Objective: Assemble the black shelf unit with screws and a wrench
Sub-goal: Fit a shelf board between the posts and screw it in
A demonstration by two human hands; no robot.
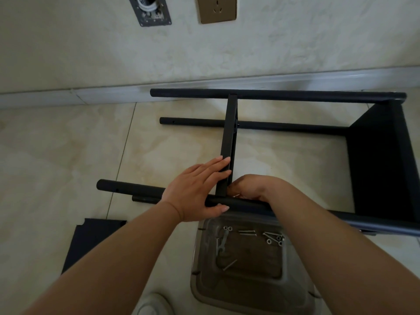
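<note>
The black shelf unit (381, 160) lies on its side on the tiled floor, its round legs running left to right. A middle shelf panel (229, 133) stands on edge between the far leg (295, 95) and the near leg (127, 188). My left hand (197, 189) presses flat against the panel's near end, thumb under the near leg. My right hand (252, 188) is curled at the joint of panel and near leg; what its fingers hold is hidden. A grey tray (293, 289) below holds a wrench (222, 243), screws (247, 233) and washers.
A loose black shelf panel (91, 239) lies on the floor at the lower left. A white shoe (152, 304) shows at the bottom edge. The wall and skirting board run behind the far leg, with a socket plate (217, 9) above.
</note>
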